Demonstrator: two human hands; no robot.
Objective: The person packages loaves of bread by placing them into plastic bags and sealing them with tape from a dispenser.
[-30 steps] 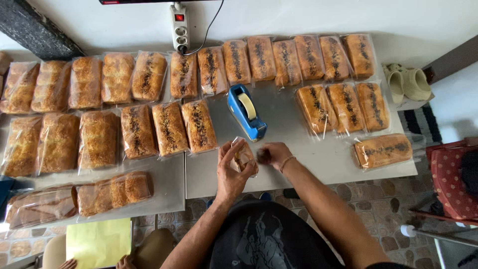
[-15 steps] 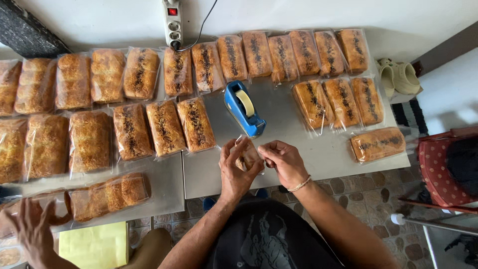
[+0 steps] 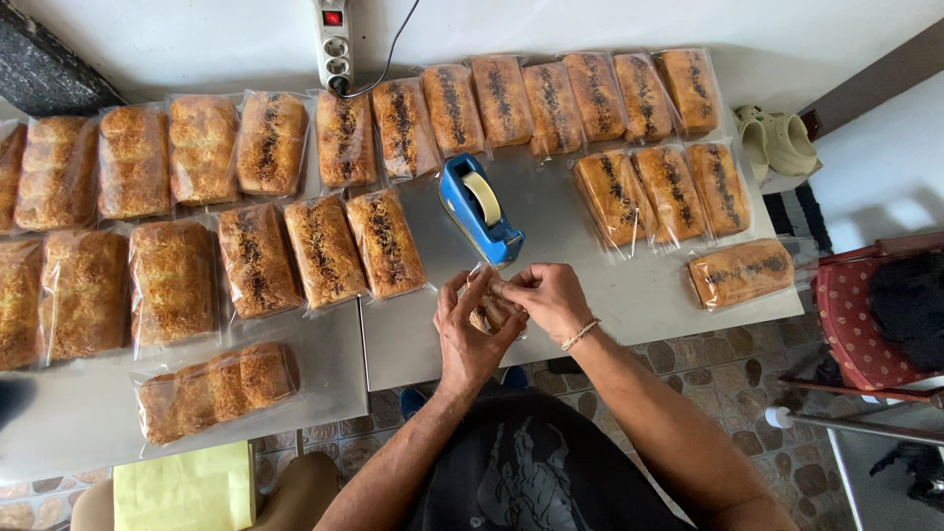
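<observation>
Both the left hand (image 3: 470, 329) and right hand (image 3: 543, 295) pinch closed on a bagged bread (image 3: 495, 315) at the table edge (image 3: 629, 295) near the blue tape dispenser (image 3: 479, 208); a loosened pinch may let the bag's fold reopen.

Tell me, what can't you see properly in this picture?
Head view only:
- Bagged bread: mostly hidden by the left hand and right hand.
- Leftmost loaf: cut off by the picture's edge.
- Power strip: its top is cut off.
- Tape end on the blue dispenser: too small.
</observation>
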